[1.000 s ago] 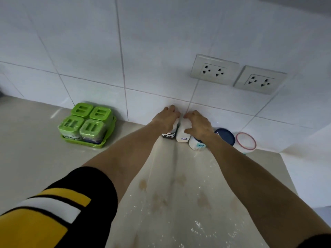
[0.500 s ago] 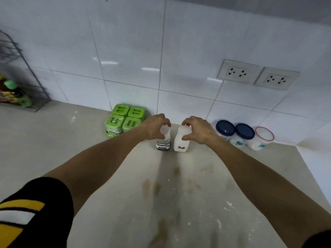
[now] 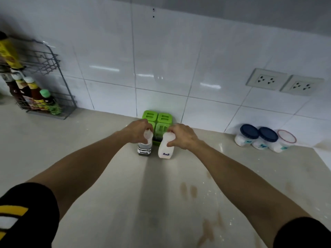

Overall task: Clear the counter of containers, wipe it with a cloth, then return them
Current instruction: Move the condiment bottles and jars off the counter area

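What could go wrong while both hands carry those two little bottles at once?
1. Each bottle is held only near its top: the left hand grips the seasoning sauce bottle, the right hand the salt bottle. Either might slip or tip.
2. The green spice set stands right behind them, so a bottle could knock it.
3. The counter shows brown stains and white powder, so bottles set down there may pick up grime.

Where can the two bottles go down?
Bare counter lies between the rack and the green boxes, and between the boxes and the jars. It is crowded right by the boxes, where each hand holds a bottle.
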Demonstrator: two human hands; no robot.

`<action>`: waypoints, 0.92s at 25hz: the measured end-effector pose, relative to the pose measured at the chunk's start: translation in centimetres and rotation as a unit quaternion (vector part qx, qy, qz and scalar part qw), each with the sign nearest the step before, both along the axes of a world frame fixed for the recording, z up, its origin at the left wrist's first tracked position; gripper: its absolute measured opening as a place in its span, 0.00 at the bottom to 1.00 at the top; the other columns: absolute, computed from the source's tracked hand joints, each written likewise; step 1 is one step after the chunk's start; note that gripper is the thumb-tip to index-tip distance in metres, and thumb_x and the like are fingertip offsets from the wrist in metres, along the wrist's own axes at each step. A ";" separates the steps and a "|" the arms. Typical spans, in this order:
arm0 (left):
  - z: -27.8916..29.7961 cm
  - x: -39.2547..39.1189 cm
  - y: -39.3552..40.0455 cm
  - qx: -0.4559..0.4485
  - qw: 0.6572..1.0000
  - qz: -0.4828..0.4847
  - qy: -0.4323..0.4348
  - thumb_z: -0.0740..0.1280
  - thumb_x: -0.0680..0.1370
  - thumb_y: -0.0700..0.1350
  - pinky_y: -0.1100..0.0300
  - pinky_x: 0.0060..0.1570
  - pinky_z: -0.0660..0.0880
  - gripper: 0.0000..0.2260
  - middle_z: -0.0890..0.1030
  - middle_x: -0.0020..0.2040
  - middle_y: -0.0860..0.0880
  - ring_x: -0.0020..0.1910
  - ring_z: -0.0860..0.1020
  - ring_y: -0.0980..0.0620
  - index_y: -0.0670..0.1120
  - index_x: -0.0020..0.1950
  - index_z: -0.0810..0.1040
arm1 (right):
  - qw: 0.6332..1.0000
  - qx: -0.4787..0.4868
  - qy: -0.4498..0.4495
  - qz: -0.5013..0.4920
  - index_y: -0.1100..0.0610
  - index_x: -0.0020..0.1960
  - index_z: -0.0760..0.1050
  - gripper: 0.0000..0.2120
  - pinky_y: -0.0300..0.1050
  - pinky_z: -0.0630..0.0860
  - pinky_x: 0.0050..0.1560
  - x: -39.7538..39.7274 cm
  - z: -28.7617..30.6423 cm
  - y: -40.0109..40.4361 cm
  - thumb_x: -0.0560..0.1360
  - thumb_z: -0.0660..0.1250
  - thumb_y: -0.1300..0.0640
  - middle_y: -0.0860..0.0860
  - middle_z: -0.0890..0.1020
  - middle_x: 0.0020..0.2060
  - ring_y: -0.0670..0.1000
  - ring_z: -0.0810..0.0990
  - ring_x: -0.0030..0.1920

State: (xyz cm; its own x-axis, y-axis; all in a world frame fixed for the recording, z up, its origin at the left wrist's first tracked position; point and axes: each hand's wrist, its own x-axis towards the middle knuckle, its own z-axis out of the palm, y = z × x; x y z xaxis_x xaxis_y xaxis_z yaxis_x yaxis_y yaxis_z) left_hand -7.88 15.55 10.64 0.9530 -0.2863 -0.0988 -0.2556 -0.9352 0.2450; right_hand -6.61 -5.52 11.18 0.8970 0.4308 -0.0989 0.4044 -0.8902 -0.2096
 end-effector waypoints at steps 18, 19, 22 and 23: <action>-0.4 1.7 0.9 -0.023 0.999 0.014 0.024 0.74 0.68 0.42 0.50 0.60 0.70 0.26 0.74 0.60 0.42 0.60 0.73 0.42 0.46 0.65 0.73 | 1.000 0.010 0.022 -0.010 0.53 0.69 0.69 0.36 0.50 0.72 0.60 1.5 -2.3 1.8 0.64 0.78 0.48 0.54 0.74 0.65 0.57 0.73 0.64; 0.0 1.8 0.5 -0.034 0.999 0.014 0.027 0.73 0.68 0.41 0.51 0.61 0.70 0.27 0.74 0.62 0.41 0.61 0.72 0.42 0.45 0.67 0.72 | 0.999 0.020 0.028 -0.012 0.53 0.70 0.68 0.37 0.51 0.72 0.61 1.4 -2.3 0.9 0.64 0.78 0.48 0.54 0.73 0.66 0.57 0.73 0.65; 1.4 2.2 -1.9 -0.068 0.997 0.027 0.011 0.71 0.69 0.39 0.53 0.61 0.69 0.27 0.74 0.63 0.41 0.62 0.72 0.42 0.44 0.68 0.72 | 0.998 0.049 0.032 -0.027 0.51 0.71 0.67 0.36 0.52 0.72 0.62 1.0 -1.7 -3.4 0.66 0.76 0.50 0.53 0.73 0.66 0.56 0.74 0.65; 1.7 2.5 -3.1 -0.075 0.997 0.033 -0.001 0.71 0.69 0.39 0.52 0.61 0.69 0.26 0.74 0.63 0.41 0.62 0.71 0.42 0.44 0.68 0.72 | 0.998 0.052 0.031 -0.036 0.51 0.71 0.67 0.35 0.51 0.72 0.62 0.9 -1.6 -5.3 0.67 0.76 0.50 0.53 0.73 0.65 0.56 0.74 0.64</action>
